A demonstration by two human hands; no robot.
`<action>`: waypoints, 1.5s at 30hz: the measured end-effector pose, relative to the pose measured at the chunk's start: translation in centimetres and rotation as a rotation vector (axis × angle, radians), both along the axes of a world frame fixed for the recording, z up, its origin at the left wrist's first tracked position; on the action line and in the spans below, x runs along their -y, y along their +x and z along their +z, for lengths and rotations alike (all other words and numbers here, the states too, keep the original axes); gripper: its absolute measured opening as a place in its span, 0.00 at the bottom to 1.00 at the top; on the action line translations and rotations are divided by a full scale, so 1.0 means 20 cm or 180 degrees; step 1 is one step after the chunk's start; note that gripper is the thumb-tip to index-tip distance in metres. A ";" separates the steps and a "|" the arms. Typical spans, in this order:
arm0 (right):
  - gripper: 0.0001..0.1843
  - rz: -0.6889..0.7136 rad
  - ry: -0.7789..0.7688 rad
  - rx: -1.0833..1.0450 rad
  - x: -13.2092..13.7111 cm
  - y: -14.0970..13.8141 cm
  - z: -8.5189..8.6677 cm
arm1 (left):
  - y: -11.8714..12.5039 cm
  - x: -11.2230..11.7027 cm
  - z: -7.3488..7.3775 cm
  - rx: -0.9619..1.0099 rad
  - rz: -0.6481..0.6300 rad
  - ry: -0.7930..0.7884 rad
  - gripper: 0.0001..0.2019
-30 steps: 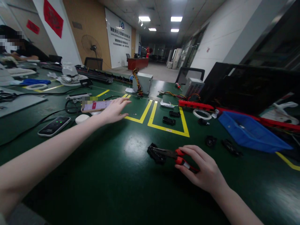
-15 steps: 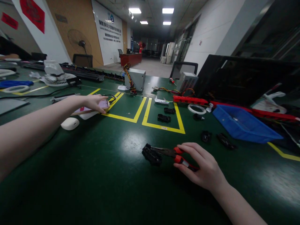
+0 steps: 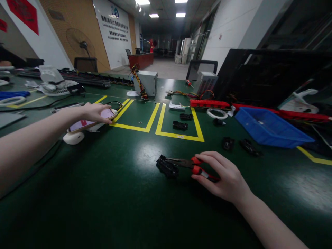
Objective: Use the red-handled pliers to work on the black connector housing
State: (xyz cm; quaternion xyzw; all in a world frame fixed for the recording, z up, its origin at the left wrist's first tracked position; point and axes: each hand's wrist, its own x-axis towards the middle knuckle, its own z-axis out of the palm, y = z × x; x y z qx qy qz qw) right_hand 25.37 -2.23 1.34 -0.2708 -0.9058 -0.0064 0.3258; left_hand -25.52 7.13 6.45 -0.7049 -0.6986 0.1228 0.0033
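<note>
My left hand (image 3: pixel 93 112) is wrapped over the right end of a smartphone (image 3: pixel 86 123), thumb along its near edge. The phone's lit pinkish screen faces up, and it lies over a white device (image 3: pixel 94 127). A rounded white object (image 3: pixel 74 138) sits by its near left end. In my right hand (image 3: pixel 224 176) is a pair of pliers (image 3: pixel 185 163) with red and black handles. The plier jaws reach left to a black plastic part (image 3: pixel 167 166) on the green table (image 3: pixel 124 207), touching its upper edge; whether they grip it I cannot tell.
Two black parts (image 3: pixel 180 125) lie inside a yellow-taped square, and two more (image 3: pixel 228 143) sit to the right. Beside them are a blue tray (image 3: pixel 272 129), a white ring (image 3: pixel 217 113) and red strips (image 3: pixel 209 103). Farther back stand metal power supplies (image 3: pixel 149 83) with cables.
The camera view has shifted slightly. The phone under my left hand has moved a little left, and more of its screen shows. My right hand keeps the pliers at the black part.
</note>
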 end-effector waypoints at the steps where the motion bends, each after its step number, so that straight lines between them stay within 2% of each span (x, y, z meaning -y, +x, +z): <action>1: 0.22 0.0005 -0.0004 -0.0003 0.00 0.00 0.00 | 0.01 0.01 0.00 0.0022 0.0068 0.0008 0.49; 5: 0.21 0.0036 -0.0059 -0.0003 0.01 -0.01 0.01 | 0.08 0.05 0.03 0.0202 0.0310 0.0194 0.47; 9: 0.20 0.0030 -0.0248 -0.0051 0.01 -0.01 0.01 | 0.18 0.10 0.05 0.0375 0.0499 0.0362 0.52; 11: 0.20 0.0020 -0.0355 -0.0089 0.01 -0.01 0.01 | 0.32 0.17 0.04 0.0645 0.0010 0.0623 0.46; 13: 0.19 0.0025 -0.0463 -0.0128 0.01 0.00 0.01 | 0.51 0.27 0.01 0.0838 -0.0426 0.0546 0.40; 14: 0.19 0.0023 -0.0526 -0.0151 0.00 0.00 0.01 | 0.62 0.33 -0.01 0.1034 -0.0769 0.0436 0.38; 16: 0.17 -0.0010 -0.0633 -0.0219 0.00 0.01 0.00 | 0.83 0.46 -0.07 0.1926 -0.1618 0.0116 0.38; 18: 0.17 -0.0042 -0.0661 -0.0238 0.00 0.01 0.00 | 1.01 0.55 -0.13 0.2310 -0.2119 -0.0132 0.43; 19: 0.17 -0.0053 -0.0653 -0.0229 0.00 0.01 0.00 | 1.08 0.58 -0.16 0.2459 -0.2266 -0.0149 0.42; 21: 0.18 -0.0075 -0.0645 -0.0199 0.00 0.02 -0.01 | 1.15 0.60 -0.20 0.2739 -0.2325 -0.0098 0.35; 23: 0.18 -0.0086 -0.0667 -0.0177 0.00 0.02 -0.01 | 1.18 0.59 -0.23 0.2928 -0.2233 -0.0132 0.30; 29: 0.20 -0.0043 -0.0593 -0.0114 -0.03 0.04 -0.05 | 1.14 0.55 -0.25 0.3281 -0.2036 -0.0136 0.18; 35: 0.22 -0.0086 -0.0451 -0.0065 -0.05 0.06 -0.08 | 1.15 0.55 -0.25 0.3176 -0.2089 -0.0199 0.20; 38: 0.22 -0.0112 -0.0456 -0.0049 -0.05 0.05 -0.08 | 1.15 0.55 -0.25 0.3206 -0.2090 -0.0247 0.17; 45: 0.23 -0.0094 -0.0500 -0.0026 -0.06 0.06 -0.11 | 1.14 0.53 -0.25 0.3747 -0.1787 -0.0445 0.16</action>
